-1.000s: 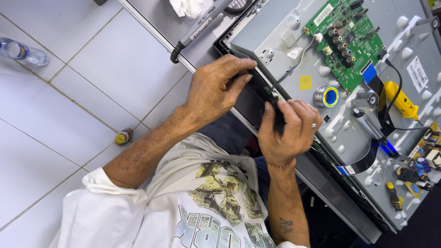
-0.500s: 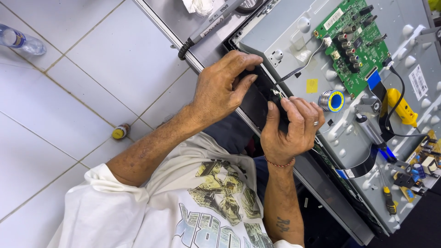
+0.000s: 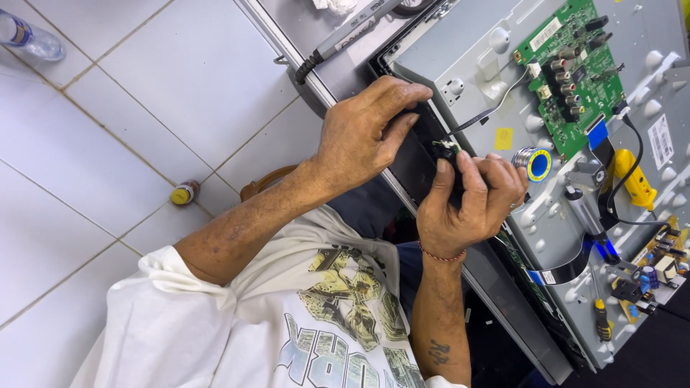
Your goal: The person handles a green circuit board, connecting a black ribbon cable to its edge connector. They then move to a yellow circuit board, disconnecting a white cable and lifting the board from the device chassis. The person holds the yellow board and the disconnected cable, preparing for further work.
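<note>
Solder spool (image 3: 535,162) and green circuit board (image 3: 575,68) lie beside right hand (image 3: 471,205).

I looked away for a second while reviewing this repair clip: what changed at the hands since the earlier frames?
Little. The right hand now pinches a small green board in its fingertips at the panel's edge, where earlier it closed over the dark strip. The left hand stays pressed on the black frame edge. The solder spool and the green circuit board have not moved.
</note>
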